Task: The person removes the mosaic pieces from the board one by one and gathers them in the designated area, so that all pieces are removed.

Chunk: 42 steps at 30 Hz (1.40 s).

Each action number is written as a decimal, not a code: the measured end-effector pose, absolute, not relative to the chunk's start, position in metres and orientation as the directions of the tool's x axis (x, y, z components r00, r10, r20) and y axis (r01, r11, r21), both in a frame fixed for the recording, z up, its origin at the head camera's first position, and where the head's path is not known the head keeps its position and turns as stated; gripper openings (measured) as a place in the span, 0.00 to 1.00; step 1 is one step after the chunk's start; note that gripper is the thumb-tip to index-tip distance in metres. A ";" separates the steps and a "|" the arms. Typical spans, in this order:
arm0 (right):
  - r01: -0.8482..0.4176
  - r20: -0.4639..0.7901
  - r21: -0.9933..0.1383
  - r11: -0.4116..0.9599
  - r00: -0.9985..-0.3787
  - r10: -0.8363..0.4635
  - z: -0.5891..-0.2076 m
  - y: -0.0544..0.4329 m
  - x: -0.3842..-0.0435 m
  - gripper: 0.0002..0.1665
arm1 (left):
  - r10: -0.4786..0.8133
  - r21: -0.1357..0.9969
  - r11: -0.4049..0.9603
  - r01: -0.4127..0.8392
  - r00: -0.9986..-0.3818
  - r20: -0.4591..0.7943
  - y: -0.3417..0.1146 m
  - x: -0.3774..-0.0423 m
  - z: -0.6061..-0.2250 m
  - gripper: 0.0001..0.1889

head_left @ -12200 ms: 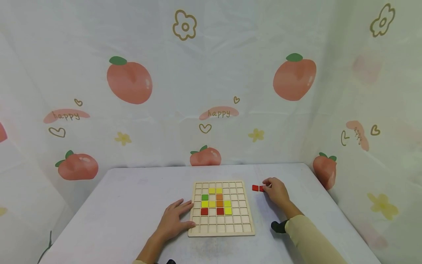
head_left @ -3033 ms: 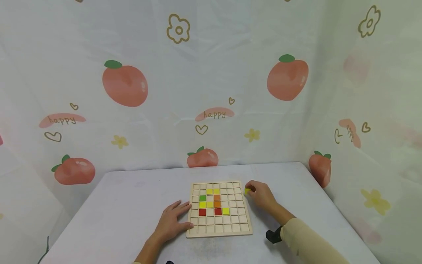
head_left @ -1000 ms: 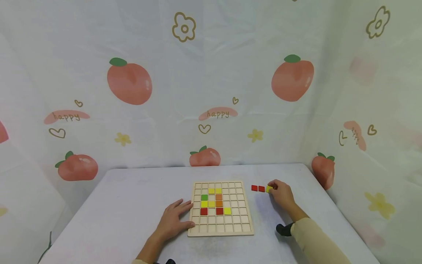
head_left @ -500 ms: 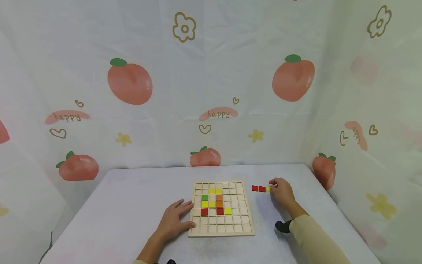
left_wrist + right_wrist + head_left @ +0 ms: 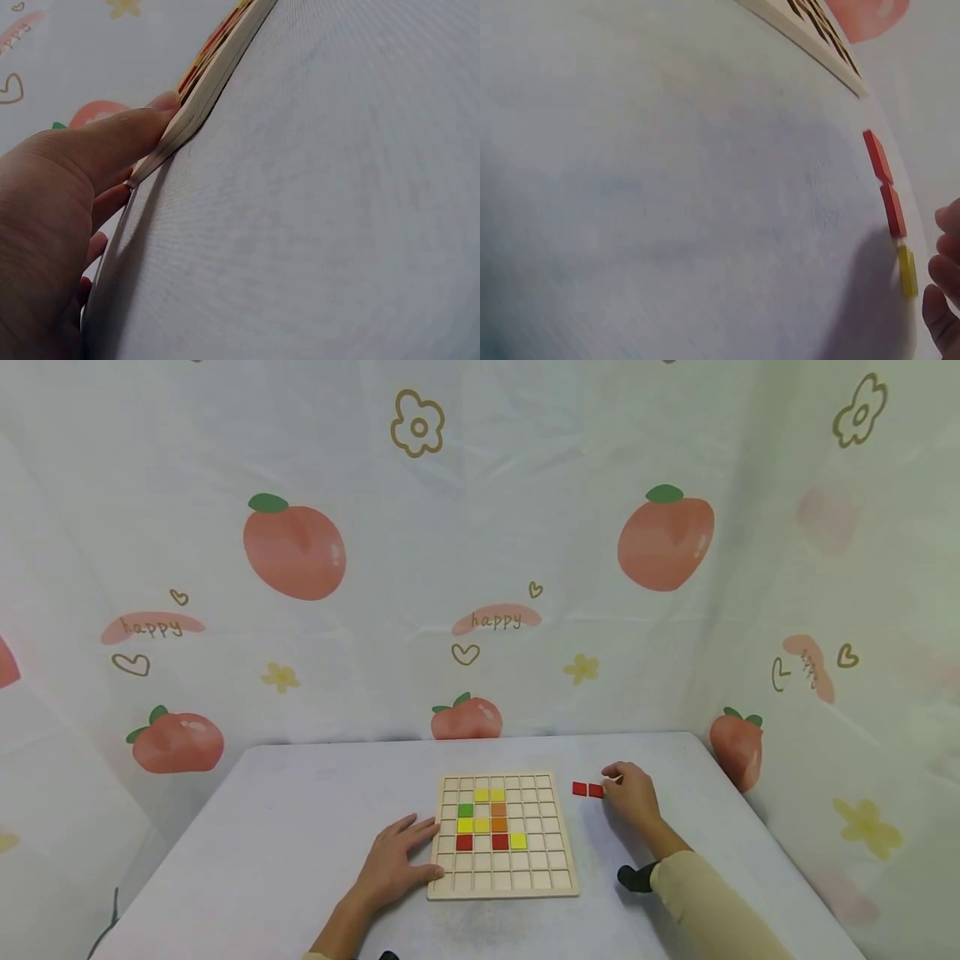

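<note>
A wooden grid board (image 5: 503,895) lies on the table, with yellow, green, orange and red square tiles in some of its cells. My left hand (image 5: 390,862) rests at the board's left side, fingers extended; in the left wrist view its thumb (image 5: 131,133) presses on the rim. Right of the board, two red tiles (image 5: 580,789) and a yellow tile (image 5: 907,271) lie in a row. My right hand (image 5: 634,800) hovers just beside them, fingers loosely bent and holding nothing. It hides most of the yellow tile in the head view.
The white table (image 5: 322,810) extends around the board to its back edge. A patterned curtain (image 5: 495,527) stands behind it and at both sides. Black wrist-worn pieces (image 5: 636,878) show below the right hand.
A yellow tile from the board's right part was carried by my right hand to the end of the red row and let go. The right hand then shifted slightly left; the left hand stayed.
</note>
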State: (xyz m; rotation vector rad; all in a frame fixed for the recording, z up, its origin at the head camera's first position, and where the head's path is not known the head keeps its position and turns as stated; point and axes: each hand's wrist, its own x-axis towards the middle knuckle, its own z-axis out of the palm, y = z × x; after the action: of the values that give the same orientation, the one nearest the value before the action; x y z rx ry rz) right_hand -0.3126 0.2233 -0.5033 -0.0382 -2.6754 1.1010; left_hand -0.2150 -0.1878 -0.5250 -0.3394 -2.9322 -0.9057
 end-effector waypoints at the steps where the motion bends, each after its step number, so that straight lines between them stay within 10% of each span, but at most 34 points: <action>1: -0.073 0.220 -0.698 0.712 -0.969 0.116 -0.504 0.221 -0.312 0.09 | 0.192 0.551 0.804 0.221 -0.975 0.111 -0.188 -0.215 -0.525 0.40; 42: -0.189 0.215 -0.790 0.584 -0.976 -0.027 -0.504 0.144 -0.286 0.04 | 0.200 0.543 0.802 0.248 -0.969 0.146 -0.189 -0.215 -0.526 0.40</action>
State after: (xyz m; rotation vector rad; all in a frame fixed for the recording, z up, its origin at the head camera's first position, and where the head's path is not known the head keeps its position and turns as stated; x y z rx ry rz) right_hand -0.2859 0.1437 -0.5044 0.1813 -2.6321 1.3447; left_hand -0.2146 -0.1889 -0.5256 -0.3615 -2.9044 -0.8930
